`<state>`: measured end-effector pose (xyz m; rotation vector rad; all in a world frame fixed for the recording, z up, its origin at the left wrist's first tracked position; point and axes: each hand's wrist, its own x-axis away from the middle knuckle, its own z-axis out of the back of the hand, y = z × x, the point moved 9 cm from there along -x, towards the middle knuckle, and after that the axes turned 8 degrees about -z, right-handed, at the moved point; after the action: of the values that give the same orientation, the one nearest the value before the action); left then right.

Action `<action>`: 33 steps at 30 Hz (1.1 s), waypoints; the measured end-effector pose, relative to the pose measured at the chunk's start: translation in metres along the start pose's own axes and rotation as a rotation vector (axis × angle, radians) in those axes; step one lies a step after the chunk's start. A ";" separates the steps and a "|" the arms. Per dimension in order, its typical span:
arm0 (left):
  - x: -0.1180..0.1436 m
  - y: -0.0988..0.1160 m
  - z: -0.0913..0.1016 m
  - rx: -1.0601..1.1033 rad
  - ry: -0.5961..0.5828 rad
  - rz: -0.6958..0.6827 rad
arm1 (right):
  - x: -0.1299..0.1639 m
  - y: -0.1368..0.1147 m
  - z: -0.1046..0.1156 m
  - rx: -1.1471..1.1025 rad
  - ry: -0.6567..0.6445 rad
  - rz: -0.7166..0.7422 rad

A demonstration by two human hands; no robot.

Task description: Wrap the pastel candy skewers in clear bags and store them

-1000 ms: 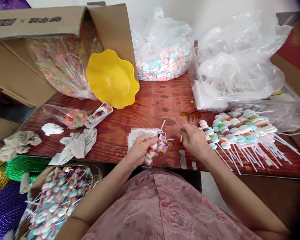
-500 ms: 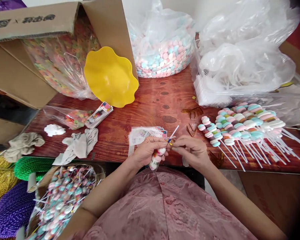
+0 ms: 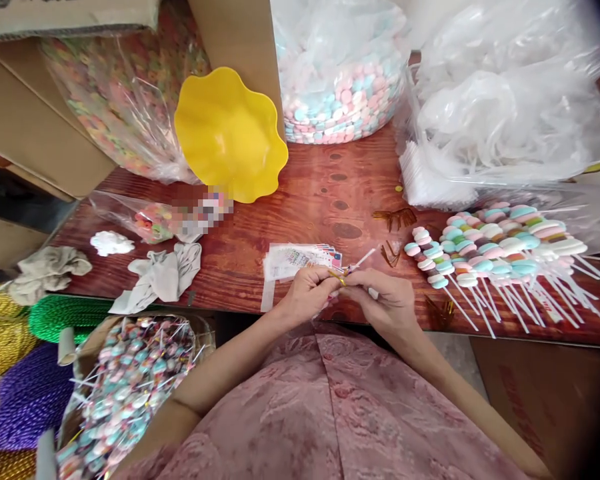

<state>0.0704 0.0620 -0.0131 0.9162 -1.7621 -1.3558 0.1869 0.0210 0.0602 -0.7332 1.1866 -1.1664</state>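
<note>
My left hand (image 3: 307, 292) is closed around a wrapped marshmallow candy stick at the table's front edge. Most of the candy is hidden behind my fingers, while its white stick (image 3: 365, 259) pokes out up and to the right. A gold twist tie (image 3: 339, 276) sits at the neck of the wrapper. My right hand (image 3: 386, 293) pinches at that tie, its fingertips close against the left ones. Just behind my left hand lies a stack of printed wrapper bags (image 3: 293, 260). Loose gold twist ties (image 3: 395, 217) are scattered beyond my right hand.
Unwrapped marshmallow skewers (image 3: 500, 247) are piled on the right. Behind stand a bag of marshmallows (image 3: 340, 100), a yellow wavy bowl (image 3: 233, 137) and a clear tub (image 3: 510, 175) with plastic bags. At lower left, a box (image 3: 73, 417) holds wrapped candy sticks. Cloths (image 3: 163, 277) lie on the left.
My hands have drawn closer together, and the right fingers have moved in against the neck of the wrapper. The candy's body has gone out of sight behind my hands. The view has shifted slightly.
</note>
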 end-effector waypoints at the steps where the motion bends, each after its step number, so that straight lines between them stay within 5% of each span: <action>1: 0.000 0.001 0.000 0.007 0.009 -0.013 | 0.000 -0.002 -0.004 0.085 -0.021 0.033; 9: 0.003 0.005 0.004 -0.098 -0.022 -0.084 | 0.008 0.004 -0.004 0.185 0.030 0.031; 17: 0.007 0.009 -0.003 -0.197 -0.070 -0.118 | 0.011 0.034 -0.009 -0.067 0.086 -0.178; 26: 0.011 -0.002 0.004 -0.070 -0.047 -0.003 | 0.008 0.024 -0.017 0.160 -0.030 -0.065; 30: 0.009 0.001 0.011 -0.102 0.024 -0.069 | 0.015 0.009 -0.011 0.302 0.118 0.029; 33: 0.008 0.015 0.009 -0.168 0.033 -0.174 | 0.023 0.021 -0.006 0.171 0.190 -0.091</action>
<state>0.0569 0.0623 0.0004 1.0105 -1.5457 -1.5639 0.1862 0.0059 0.0326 -0.5607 1.2015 -1.4196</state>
